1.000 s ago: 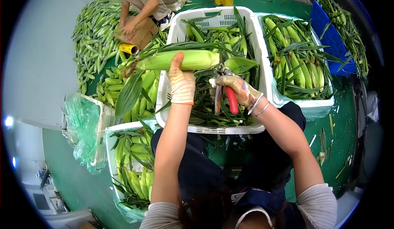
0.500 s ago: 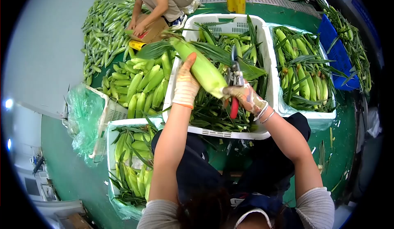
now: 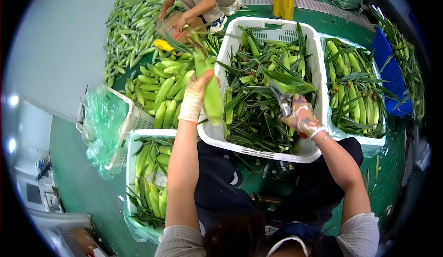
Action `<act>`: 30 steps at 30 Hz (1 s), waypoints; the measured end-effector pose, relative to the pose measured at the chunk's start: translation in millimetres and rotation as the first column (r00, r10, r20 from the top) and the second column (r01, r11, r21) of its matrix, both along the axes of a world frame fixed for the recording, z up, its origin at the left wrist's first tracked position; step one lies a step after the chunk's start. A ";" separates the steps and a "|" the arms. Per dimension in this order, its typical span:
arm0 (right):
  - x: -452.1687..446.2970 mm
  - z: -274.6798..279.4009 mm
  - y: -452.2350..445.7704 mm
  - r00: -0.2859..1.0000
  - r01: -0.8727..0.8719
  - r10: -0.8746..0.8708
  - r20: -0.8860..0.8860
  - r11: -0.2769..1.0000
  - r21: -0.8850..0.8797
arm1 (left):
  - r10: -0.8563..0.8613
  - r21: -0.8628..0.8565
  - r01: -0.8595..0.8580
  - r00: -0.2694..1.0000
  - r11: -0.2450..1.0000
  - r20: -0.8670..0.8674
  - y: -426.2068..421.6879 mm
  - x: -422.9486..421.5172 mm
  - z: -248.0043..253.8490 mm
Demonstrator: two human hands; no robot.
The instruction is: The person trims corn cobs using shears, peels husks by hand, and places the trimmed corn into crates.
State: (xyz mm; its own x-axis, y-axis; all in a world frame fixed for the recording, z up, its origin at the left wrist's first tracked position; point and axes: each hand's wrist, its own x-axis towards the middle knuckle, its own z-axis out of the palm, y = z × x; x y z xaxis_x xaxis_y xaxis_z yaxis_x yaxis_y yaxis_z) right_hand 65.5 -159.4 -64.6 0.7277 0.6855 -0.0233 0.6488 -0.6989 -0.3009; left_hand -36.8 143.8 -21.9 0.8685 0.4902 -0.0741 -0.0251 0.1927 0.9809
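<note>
Gloved, my left hand (image 3: 196,95) is closed around an ear of corn in its green husk (image 3: 212,93), held over the left rim of a white crate (image 3: 267,154). A leaf trails from the top of this ear. My right hand (image 3: 302,115), also gloved, grips a pair of pruning shears (image 3: 285,104) above the same crate. Their red handle is mostly covered by my fingers. Right by the blades is a broad green leaf (image 3: 288,81); whether they touch it I cannot tell. Cut leaves and husk pieces (image 3: 258,118) fill the crate.
Foam boxes of corn stand at right (image 3: 354,93) and lower left (image 3: 150,178). Husked ears are heaped (image 3: 161,91) beyond my left hand. Farther off, a person (image 3: 203,1) crouches over a cardboard box (image 3: 189,29) beside wrapped corn (image 3: 134,31). A blue crate (image 3: 390,68) sits far right.
My left hand and the corn have come apart from my right hand. The shears have moved right and down, away from the ear's base. The ear now hangs more upright. The view has shifted.
</note>
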 end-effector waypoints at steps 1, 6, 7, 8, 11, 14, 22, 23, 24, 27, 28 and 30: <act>-9.6 6.1 3.6 0.993 0.067 -0.067 -0.096 0.998 -0.004 | -0.049 0.012 0.050 0.996 0.999 -0.079 3.8 -0.8 -1.6; -25.1 23.8 18.9 0.839 -0.059 0.147 -0.524 0.982 0.182 | -0.073 0.314 0.189 0.935 0.930 -0.347 -16.2 0.0 0.1; -22.2 25.8 22.3 0.822 -0.083 0.207 -0.531 0.965 0.247 | -0.111 0.356 0.246 0.927 0.901 -0.358 -22.4 -2.2 1.9; -16.0 10.4 26.6 0.784 -0.036 0.219 -0.581 0.950 0.310 | -0.148 0.398 0.300 0.918 0.867 -0.368 -28.8 -4.2 3.8; 3.0 2.9 33.5 0.603 -0.009 0.289 -0.743 0.934 0.356 | -0.266 0.220 0.381 0.868 0.898 -0.418 -47.6 -10.7 7.3; 11.3 11.9 25.9 0.517 0.093 0.397 -0.758 0.854 0.511 | -0.399 0.037 0.496 0.739 0.867 -0.542 -55.1 -11.0 12.1; 24.1 9.1 3.8 0.111 0.458 0.412 -0.904 0.786 0.415 | -0.584 -0.207 0.548 0.727 0.810 -0.362 -36.9 -5.7 1.4; 23.1 8.5 2.1 0.114 0.455 0.363 -0.925 0.809 0.373 | -0.633 -0.260 0.579 0.736 0.773 -0.242 -33.3 -7.7 2.1; 16.2 24.7 -1.9 0.112 0.431 0.280 -0.953 0.851 0.301 | -0.667 -0.303 0.613 0.736 0.730 -0.119 -30.2 -10.2 2.7; 6.2 12.0 -8.0 0.105 0.193 0.421 -0.901 0.880 0.434 | -0.673 -0.427 0.621 0.739 0.657 0.038 -42.7 -16.1 -5.4; 6.1 1.8 -8.8 0.075 0.110 0.399 -0.914 0.908 0.405 | -0.679 -0.523 0.634 0.722 0.570 0.135 -48.6 -17.0 -10.0; -4.4 14.3 -7.7 -0.024 0.173 0.512 -0.859 0.848 0.501 | -0.695 -0.546 0.675 0.686 0.495 0.218 -58.1 -15.9 -23.8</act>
